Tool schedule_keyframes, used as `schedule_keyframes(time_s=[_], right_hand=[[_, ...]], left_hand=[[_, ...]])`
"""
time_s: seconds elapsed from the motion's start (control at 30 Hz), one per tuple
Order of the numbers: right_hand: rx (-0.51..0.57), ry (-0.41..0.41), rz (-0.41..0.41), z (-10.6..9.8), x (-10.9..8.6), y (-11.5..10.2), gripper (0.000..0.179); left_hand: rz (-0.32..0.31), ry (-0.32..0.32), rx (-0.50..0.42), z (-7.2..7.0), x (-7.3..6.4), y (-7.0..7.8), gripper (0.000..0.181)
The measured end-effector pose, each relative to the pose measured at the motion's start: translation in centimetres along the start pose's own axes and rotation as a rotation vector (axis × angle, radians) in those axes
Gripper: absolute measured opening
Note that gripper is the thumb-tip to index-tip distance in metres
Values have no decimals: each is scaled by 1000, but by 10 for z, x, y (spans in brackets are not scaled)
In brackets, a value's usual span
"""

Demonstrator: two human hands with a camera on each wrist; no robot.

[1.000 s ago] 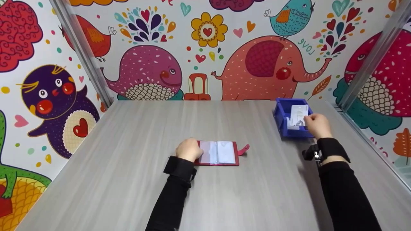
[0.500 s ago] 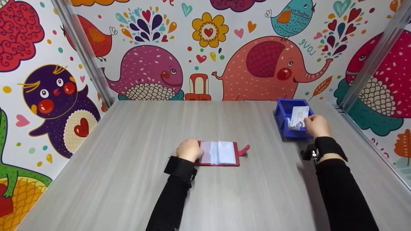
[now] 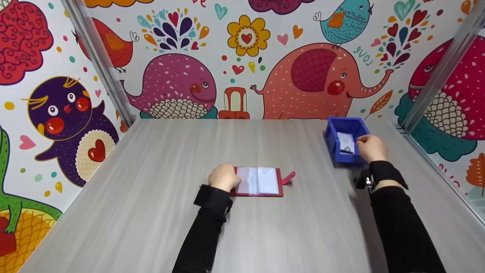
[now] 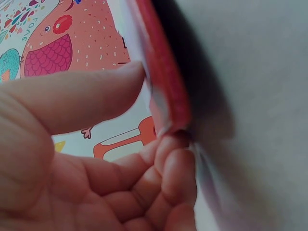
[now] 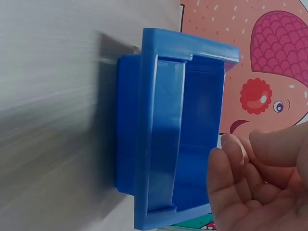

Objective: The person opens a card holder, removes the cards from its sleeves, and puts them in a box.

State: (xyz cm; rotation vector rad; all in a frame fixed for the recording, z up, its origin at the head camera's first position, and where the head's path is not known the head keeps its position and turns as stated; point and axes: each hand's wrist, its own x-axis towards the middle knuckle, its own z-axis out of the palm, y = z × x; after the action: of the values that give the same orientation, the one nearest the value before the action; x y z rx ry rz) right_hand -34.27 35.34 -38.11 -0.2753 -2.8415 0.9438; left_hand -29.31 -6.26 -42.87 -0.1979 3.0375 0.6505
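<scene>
An open red card holder [image 3: 280, 182] with clear plastic sleeves lies on the table in the head view, its strap sticking out to the right. My left hand [image 3: 223, 177] pinches its left edge; the left wrist view shows the thumb [image 4: 110, 94] on the sleeve side and curled fingers at the red cover's corner. Over the right rim of a blue bin [image 3: 330, 148] is my right hand [image 3: 372, 148]. Its fingers are loosely bent, and nothing shows between them in the right wrist view. A pale card [image 3: 345, 142] with a dark mark lies inside the bin.
The wood-grain table [image 3: 159, 159] ends at a back wall [image 3: 235, 68] printed with cartoon animals. A metal post [image 3: 100, 64] stands at the left corner and another post [image 3: 435, 72] at the right.
The white VIP card my right hand held up over the bin has been let go and a card now lies low in it. The left hand and card holder stay in place.
</scene>
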Motion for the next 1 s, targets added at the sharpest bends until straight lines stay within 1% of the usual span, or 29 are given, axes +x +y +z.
schedule_keyframes(time_s=[0.3,0.53,0.83,1.0], right_hand=[[-12,21,-26,2,-3,-2,37],[-24,54,-111,3,-6,-9,36],[-16,98,-238,6,-20,-30,32],[-8,87,-258,11,-29,-44,31]], left_hand=[[7,4,2,-1,-1,0,23],[8,2,3,-2,-2,1,26],[6,1,-7,-1,-1,0,24],[10,3,-6,-1,-1,0,24]])
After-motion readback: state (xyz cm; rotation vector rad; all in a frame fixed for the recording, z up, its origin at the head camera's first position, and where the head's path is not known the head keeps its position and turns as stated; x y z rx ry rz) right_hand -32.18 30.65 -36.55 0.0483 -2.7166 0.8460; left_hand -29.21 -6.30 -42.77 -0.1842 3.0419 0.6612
